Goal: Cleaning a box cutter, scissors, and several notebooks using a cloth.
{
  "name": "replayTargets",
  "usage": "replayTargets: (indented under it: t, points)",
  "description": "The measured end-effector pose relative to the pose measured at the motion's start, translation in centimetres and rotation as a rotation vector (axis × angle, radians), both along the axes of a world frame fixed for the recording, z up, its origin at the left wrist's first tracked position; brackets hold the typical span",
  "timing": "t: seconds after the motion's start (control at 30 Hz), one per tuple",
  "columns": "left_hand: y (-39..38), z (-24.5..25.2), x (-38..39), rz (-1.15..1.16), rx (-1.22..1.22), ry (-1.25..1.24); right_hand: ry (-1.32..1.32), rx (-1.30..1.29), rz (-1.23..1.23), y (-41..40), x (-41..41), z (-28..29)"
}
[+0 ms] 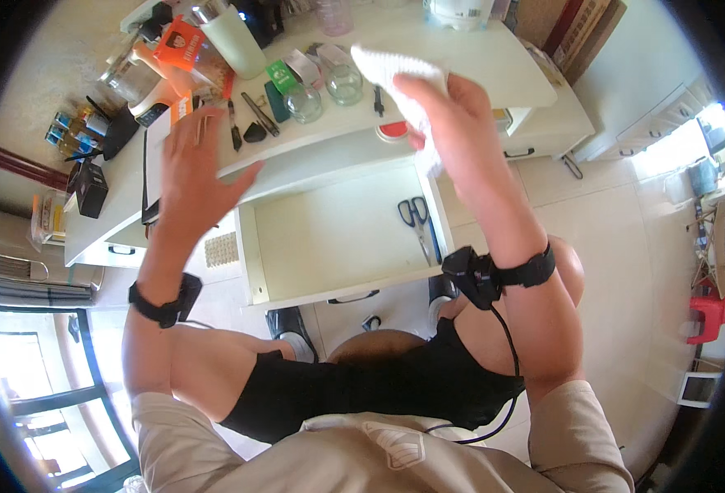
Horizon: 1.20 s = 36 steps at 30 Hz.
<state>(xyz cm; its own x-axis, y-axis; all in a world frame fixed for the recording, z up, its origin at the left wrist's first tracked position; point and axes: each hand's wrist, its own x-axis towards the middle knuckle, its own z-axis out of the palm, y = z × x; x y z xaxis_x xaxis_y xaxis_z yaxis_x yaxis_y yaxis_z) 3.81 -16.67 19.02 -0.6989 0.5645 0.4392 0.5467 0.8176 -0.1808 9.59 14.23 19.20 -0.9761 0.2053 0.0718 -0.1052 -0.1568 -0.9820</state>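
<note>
A folded white ribbed cloth (413, 92) is pinched in my right hand (461, 117), raised over the right half of the white desk (498, 58). My left hand (191, 163) hovers at the desk's left side with fingers apart, holding nothing that I can see. It partly hides a flat pad or folder with a white top (154, 163). Between my hands, below the desktop, a white drawer (331, 228) is pulled out. Black-handled scissors (416, 215) lie along its right side, beside a narrow blue item (433, 237).
On the desk are two clear glass jars (304, 103), a pale green bottle (230, 43), pens (260, 113), an orange packet (180, 44) and a black router (116, 132). A red-topped round container (392, 131) sits below the desktop's edge. A cable (513, 370) hangs from my right wrist strap.
</note>
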Motion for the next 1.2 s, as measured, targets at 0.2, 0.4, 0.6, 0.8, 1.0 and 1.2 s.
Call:
replayTargets:
  t: [0.2,0.4,0.6,0.8,1.0,1.2]
  points:
    - [-7.9,-2.6,0.2,0.281,-0.04,-0.091,0.005,0.116,0.1,-2.4,0.5,-1.6]
    - [-6.4,0.5,1.4,0.256,-0.055,-0.187,-0.107,0.157,0.064,-3.7,-0.1,-2.3]
    - [-3.3,2.2,3.7,0.117,0.061,-0.089,-0.16,0.133,0.183,-5.2,0.3,-3.0]
    - [0.8,2.2,8.0,-0.213,0.659,-0.222,0.16,0.128,0.084,-9.7,2.3,-4.0]
    - [4.2,1.8,12.2,-0.241,1.507,-1.001,0.424,0.387,0.207,-10.9,4.6,-3.5]
    - [2.0,1.1,8.8,-0.437,2.26,-1.796,0.688,0.675,0.279,-10.3,2.4,-2.7]
